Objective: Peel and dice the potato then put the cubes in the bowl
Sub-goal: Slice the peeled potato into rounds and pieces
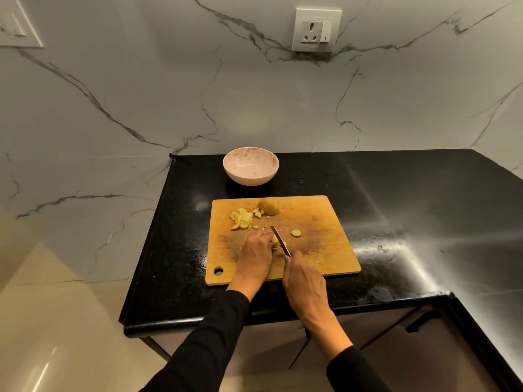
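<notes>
A pale potato piece (276, 242) lies mid-board, pinched under the left hand (256, 257); the right hand (304, 281) grips a slim steel knife (280, 240) cutting it. Rough cubes (243, 217) heap far-left on the scored wooden cutting board (325, 244); the round speckled bowl (250, 170) sits beyond on glossy black counter (396, 207).

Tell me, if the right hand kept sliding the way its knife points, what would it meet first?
Probably the potato piece held by the left hand, right beside the knife; depth is hard to judge.

Veined marble wall (141, 94), black counter (410, 199)
</notes>
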